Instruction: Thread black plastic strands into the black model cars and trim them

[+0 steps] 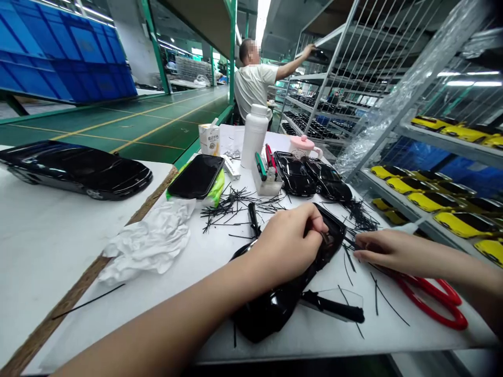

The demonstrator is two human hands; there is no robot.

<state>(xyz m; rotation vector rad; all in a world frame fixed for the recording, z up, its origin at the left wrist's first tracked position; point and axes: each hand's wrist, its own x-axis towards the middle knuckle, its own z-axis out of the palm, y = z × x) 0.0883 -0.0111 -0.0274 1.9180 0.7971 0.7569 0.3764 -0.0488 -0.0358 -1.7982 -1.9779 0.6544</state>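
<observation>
The left forearm [196, 309] comes in low across the view, nearest the camera, and ends in the left hand [288, 243], bent over a glossy black car [271, 317]. The car is on the white worktop [318, 337], in front of the person, set at a slant, with one door [254, 220] swung out on the left and another [338, 307] on the right. The left fingers are curled in at the car's hollow far part; whether they pinch anything cannot be told. The right hand [379, 247] is just beside the car, thumb and fingertips close together at some thin black strips; whether they grip one is unclear. Under the right wrist and forearm show the red handles [458, 319] of a tool. A heap of strips [231, 203] lies beyond the car, with more scattered around. Farther back are two black cars [293, 178], a pen box [269, 184], a white bottle [254, 137] and a pink cup [302, 144]. To the left lie crumpled tissue [151, 241] and a phone [196, 176] on a green packet [216, 191]. Another black car [74, 170] stands farther left. Yellow cars [467, 222] fill shelves at right; beyond, a co-worker [254, 84] reaches toward a rack.
</observation>
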